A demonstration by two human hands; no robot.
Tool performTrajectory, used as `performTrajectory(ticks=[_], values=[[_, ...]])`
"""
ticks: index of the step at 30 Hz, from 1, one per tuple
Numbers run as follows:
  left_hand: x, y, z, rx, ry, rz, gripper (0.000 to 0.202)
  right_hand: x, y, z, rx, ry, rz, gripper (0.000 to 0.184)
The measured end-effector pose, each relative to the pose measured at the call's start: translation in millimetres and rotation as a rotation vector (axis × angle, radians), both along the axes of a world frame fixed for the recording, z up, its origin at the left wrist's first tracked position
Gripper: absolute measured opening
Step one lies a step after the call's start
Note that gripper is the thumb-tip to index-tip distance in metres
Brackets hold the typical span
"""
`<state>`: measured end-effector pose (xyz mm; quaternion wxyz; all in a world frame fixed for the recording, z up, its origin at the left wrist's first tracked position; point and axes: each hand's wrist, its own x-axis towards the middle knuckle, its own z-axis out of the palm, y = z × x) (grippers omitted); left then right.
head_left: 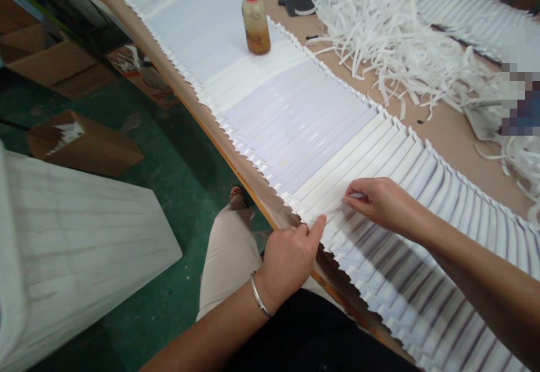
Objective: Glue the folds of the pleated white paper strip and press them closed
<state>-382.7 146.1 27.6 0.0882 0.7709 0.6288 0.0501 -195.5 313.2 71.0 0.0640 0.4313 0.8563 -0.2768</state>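
Note:
A long row of overlapping white paper sheets [295,119] lies fanned along the table's near edge. My left hand [289,256], with a metal bangle on the wrist, is closed at the near ends of the sheets, thumb pressed on one sheet's edge. My right hand [382,203] pinches a thin white strip [356,195] on top of a sheet in the row. A glue bottle [255,20] with a red nozzle and amber contents stands upright on the sheets farther up the row.
A heap of peeled white paper strips [392,28] covers the brown table [455,135] to the right. A white stack [76,248] and cardboard boxes [84,144] sit on the green floor at left. My leg shows beside the table's edge.

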Motion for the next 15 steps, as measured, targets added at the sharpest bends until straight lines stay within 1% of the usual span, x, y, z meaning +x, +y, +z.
performTrajectory(ticks=[2,5,7,9,12,15], values=[[0,0,0.2,-0.017,0.016,-0.005,0.055,13,16,6.1,0.039,0.037,-0.029,0.02],[-1,-1,-1.0,-0.034,0.027,-0.013,0.057,38,48,14.1,0.119,0.056,-0.117,0.019],[-2,-1,-2.9,-0.034,0.027,-0.017,0.056,52,69,15.6,0.164,0.035,-0.166,0.02],[-3,-2,-5.6,-0.026,0.024,-0.019,0.055,61,85,13.2,0.215,0.009,-0.2,0.021],[-4,-3,-9.8,-0.015,0.011,-0.012,0.054,64,97,5.6,0.252,-0.013,-0.224,0.017],[-4,-3,-12.1,-0.014,-0.001,-0.003,0.054,60,98,-0.4,0.228,-0.022,-0.23,0.014]])
